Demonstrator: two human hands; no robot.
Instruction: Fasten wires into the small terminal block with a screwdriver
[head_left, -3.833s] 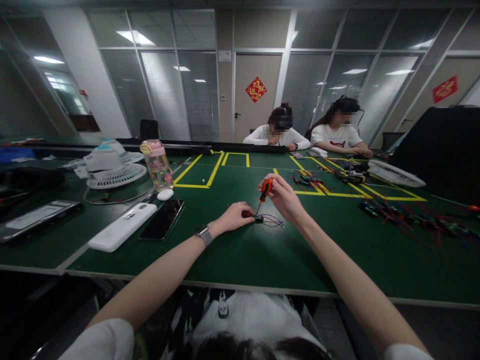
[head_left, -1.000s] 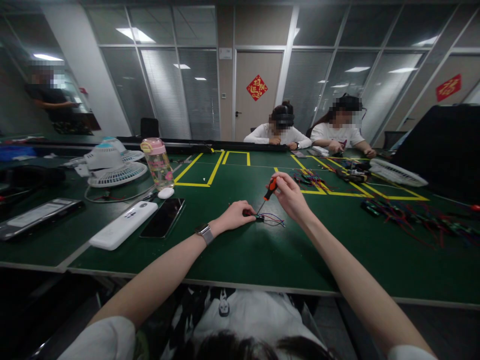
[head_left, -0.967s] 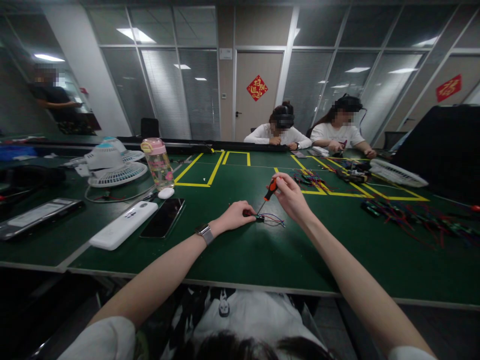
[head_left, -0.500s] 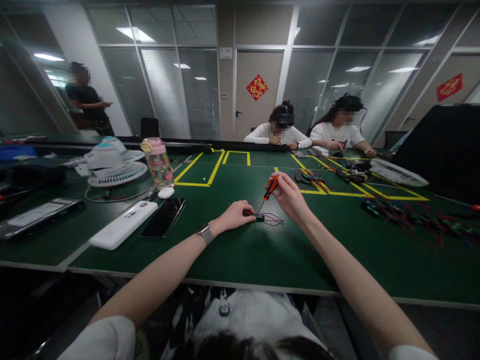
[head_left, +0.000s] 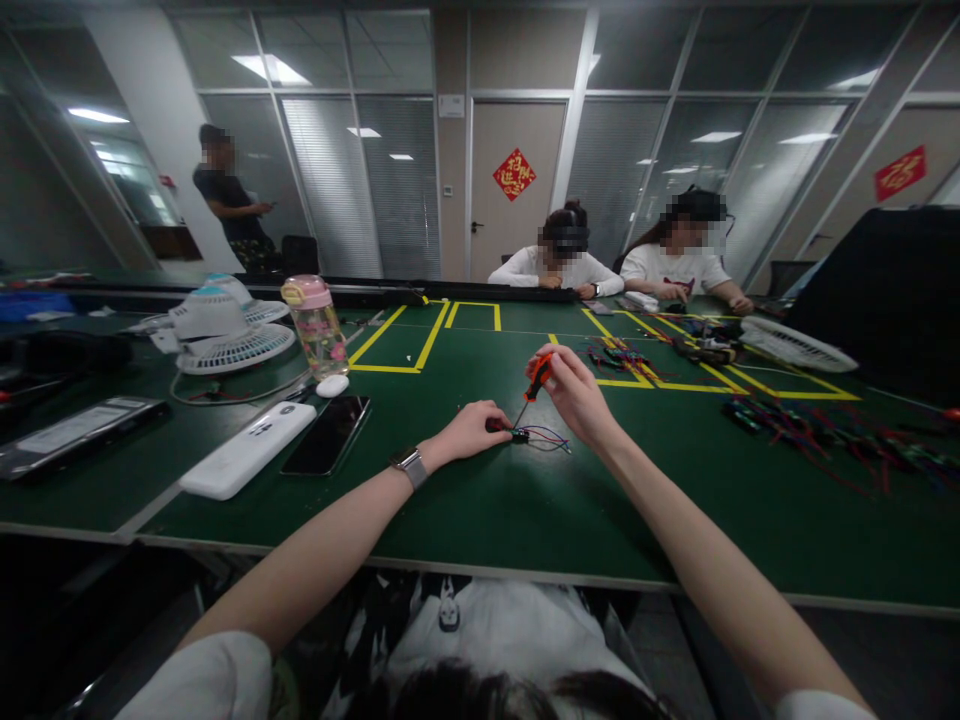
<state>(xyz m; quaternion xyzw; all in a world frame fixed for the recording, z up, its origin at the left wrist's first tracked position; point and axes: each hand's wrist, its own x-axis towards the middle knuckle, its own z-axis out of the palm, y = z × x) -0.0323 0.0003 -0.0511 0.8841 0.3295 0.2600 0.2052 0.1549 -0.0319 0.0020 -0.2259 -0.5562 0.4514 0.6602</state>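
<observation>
Pinching a small black module [head_left: 518, 435] flat against the green table [head_left: 480, 500], the left hand [head_left: 469, 430] had its fingertips closed on the near end, while the right hand [head_left: 574, 392] gripped the orange handle of a screwdriver [head_left: 534, 384] whose thin shaft slanted down to the module's top. The module lay mid-table, straight ahead of the person, with thin red and blue wires [head_left: 551, 440] trailing off its right side.

It looked light and rigid, likely to skate on the smooth mat unless held down, and its wires were limp and probably easy to snag (the solder joints would be the weak spot); the body's edges seemed the safest place to hold.

Bare mat lay around the hands on all sides. A phone [head_left: 326, 436] and a white case [head_left: 247, 451] sat well apart on the left, a bottle [head_left: 315, 326] and a fan [head_left: 221, 335] farther back. A tangle of wired parts [head_left: 825, 432] lay well to the right. Two people [head_left: 626, 262] worked at the far edge, and another stood by the left wall.
</observation>
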